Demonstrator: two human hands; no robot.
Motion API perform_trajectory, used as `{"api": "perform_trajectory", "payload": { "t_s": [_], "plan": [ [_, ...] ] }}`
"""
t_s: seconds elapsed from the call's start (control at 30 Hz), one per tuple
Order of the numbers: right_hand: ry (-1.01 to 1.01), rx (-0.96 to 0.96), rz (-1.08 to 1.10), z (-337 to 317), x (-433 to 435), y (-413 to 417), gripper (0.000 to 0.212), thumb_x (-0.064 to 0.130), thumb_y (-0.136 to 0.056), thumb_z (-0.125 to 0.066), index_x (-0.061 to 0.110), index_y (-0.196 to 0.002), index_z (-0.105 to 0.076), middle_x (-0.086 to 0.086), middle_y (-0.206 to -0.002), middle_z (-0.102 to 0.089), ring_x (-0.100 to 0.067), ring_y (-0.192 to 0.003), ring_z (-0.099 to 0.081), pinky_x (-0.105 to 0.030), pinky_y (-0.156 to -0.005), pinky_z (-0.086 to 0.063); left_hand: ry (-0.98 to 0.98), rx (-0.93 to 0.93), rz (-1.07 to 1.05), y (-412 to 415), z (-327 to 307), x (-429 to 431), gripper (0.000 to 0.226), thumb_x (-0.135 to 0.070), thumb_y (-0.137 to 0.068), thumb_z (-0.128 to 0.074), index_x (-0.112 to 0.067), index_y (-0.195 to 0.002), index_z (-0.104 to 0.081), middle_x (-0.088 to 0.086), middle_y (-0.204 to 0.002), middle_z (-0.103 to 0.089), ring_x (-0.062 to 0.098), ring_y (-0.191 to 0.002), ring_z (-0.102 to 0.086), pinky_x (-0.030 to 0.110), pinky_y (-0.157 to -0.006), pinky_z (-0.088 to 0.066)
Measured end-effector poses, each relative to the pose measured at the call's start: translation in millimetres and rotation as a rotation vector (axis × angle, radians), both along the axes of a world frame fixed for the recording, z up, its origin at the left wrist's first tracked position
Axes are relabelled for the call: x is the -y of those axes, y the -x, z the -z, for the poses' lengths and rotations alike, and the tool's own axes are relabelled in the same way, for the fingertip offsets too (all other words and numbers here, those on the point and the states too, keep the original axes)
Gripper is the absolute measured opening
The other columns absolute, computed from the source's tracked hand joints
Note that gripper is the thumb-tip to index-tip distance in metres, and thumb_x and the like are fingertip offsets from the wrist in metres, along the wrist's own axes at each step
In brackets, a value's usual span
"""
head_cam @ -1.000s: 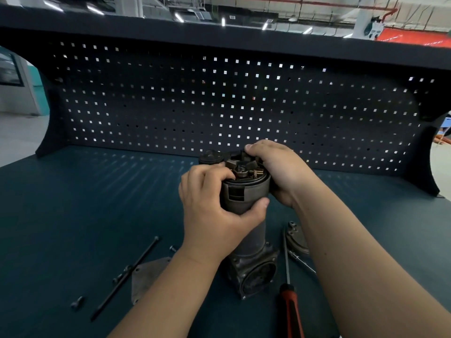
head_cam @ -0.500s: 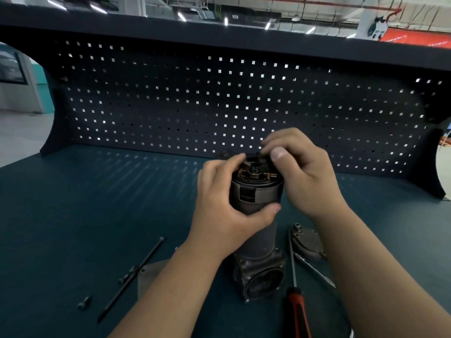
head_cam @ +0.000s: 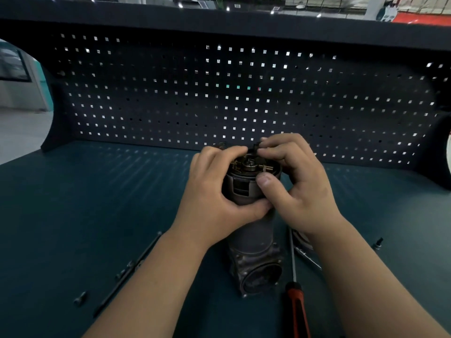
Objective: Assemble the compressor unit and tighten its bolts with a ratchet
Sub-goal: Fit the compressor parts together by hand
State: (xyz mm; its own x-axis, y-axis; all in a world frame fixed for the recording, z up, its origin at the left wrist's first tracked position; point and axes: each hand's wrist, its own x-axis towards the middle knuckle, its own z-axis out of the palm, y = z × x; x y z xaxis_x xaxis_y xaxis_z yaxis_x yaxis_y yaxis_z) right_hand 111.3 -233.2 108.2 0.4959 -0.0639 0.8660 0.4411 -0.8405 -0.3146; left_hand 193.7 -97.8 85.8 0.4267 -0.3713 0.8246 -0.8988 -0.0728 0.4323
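A dark grey cylindrical compressor unit (head_cam: 253, 242) stands upright on the bench, its square flanged base toward me. Brass parts show at its open top (head_cam: 249, 164). My left hand (head_cam: 214, 198) grips the upper part of the cylinder from the left, thumb across its front. My right hand (head_cam: 297, 181) wraps the top from the right, fingers curled over the far rim and thumb pressed on the front edge. A small dark part sits under my right fingertips, mostly hidden.
A red-handled screwdriver (head_cam: 295, 296) lies just right of the unit. A long black rod (head_cam: 131, 269) and a loose bolt (head_cam: 80, 298) lie at the left. Another bolt (head_cam: 377, 243) lies at the right. A metal cover (head_cam: 301, 237) peeks out under my right wrist. Behind stands a pegboard wall (head_cam: 219, 98).
My right hand has come down from above the top and now clasps the rim with its thumb on the front. My left hand keeps its grip on the cylinder.
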Motion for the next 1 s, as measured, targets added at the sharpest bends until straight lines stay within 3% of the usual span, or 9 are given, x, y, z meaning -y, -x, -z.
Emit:
{"api": "perform_trajectory", "payload": {
  "t_s": [0.3,0.57,0.7,0.83,0.93,1.0],
  "plan": [
    [-0.059,0.059,0.029,1.2,-6.6,-4.2,0.029,0.027,-0.079,-0.057,0.002,-0.094,-0.062,-0.003,-0.102,-0.054,-0.015,-0.111,-0.056,-0.029,-0.087,-0.049,0.098,-0.031,-0.027,5.2,0.4,4.6,0.068,-0.047,-0.062,-0.065,-0.011,-0.12,-0.057,-0.006,-0.108,-0.048,0.02,-0.103,-0.054,0.026,-0.087,-0.046],
    [-0.068,0.087,0.049,2.3,-9.0,-6.0,0.026,0.026,-0.079,-0.055,0.004,-0.091,-0.061,-0.001,-0.098,-0.054,-0.013,-0.109,-0.057,-0.021,-0.087,-0.047,0.114,-0.033,-0.03,5.7,0.8,5.4,0.068,-0.048,-0.062,-0.065,-0.011,-0.12,-0.057,-0.007,-0.107,-0.047,0.02,-0.102,-0.054,0.025,-0.085,-0.046],
    [-0.141,-0.036,0.005,0.2,-10.0,0.5,0.019,0.028,-0.081,-0.054,0.016,-0.095,-0.058,0.007,-0.101,-0.057,-0.004,-0.116,-0.054,-0.022,-0.091,-0.046,0.07,-0.054,-0.016,2.9,0.1,4.3,0.074,-0.053,-0.062,-0.065,-0.017,-0.125,-0.051,-0.016,-0.105,-0.043,0.012,-0.106,-0.051,0.016,-0.086,-0.042],
    [-0.27,-0.165,0.039,-16.6,-9.8,7.4,0.009,0.022,-0.086,-0.06,0.031,-0.085,-0.062,0.012,-0.103,-0.058,0.008,-0.102,-0.056,-0.006,-0.081,-0.041,0.06,-0.069,0.011,-0.4,0.7,3.7,0.077,-0.056,-0.06,-0.068,-0.019,-0.125,-0.05,-0.016,-0.108,-0.043,0.011,-0.109,-0.049,0.013,-0.09,-0.04],
    [-0.218,-0.319,0.195,-36.5,-6.9,10.8,0.011,0.036,-0.084,-0.063,0.031,-0.074,-0.065,0.018,-0.105,-0.055,0.015,-0.091,-0.051,0.002,-0.071,-0.035,0.074,-0.087,0.019,1.0,3.1,5.4,0.079,-0.056,-0.059,-0.069,-0.018,-0.126,-0.051,-0.016,-0.111,-0.043,0.012,-0.111,-0.048,0.015,-0.092,-0.04],
    [-0.146,-0.43,0.263,-49.3,-6.3,13.8,0.018,0.047,-0.077,-0.063,0.031,-0.07,-0.066,0.022,-0.105,-0.053,0.014,-0.093,-0.05,0.0,-0.069,-0.035,0.086,-0.129,0.037,2.3,4.9,6.5,0.081,-0.057,-0.058,-0.069,-0.026,-0.129,-0.045,-0.025,-0.114,-0.041,0.006,-0.113,-0.046,0.011,-0.093,-0.038]
  ]
}}
